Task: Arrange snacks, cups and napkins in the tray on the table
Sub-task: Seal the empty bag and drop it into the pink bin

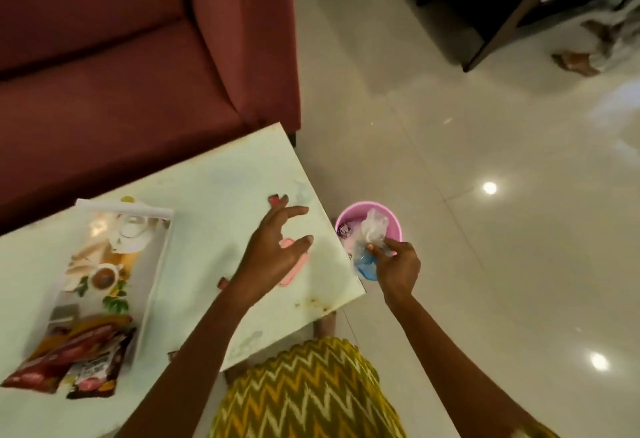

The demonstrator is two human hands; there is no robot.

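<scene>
Table (214,195): pale top, in front of a red sofa (138,56).
Tray (124,207): lies on the left part of the table, with a printed picture on its bottom.
Snacks (69,358): red and dark packets lie at the tray's near end, overlapping its edge.
Left hand (273,250): over the table's right part, fingers spread and loosely bent, holding nothing. A flat pink piece (294,273) lies on the table just under it.
Right hand (398,264): off the table's right edge, thumb and fingers pinching a clear bag (372,229). Something blue shows in the bag's lower end, too blurred to name.
Bucket (391,221): pink, on the floor (485,160) beside the table, under the bag.
</scene>
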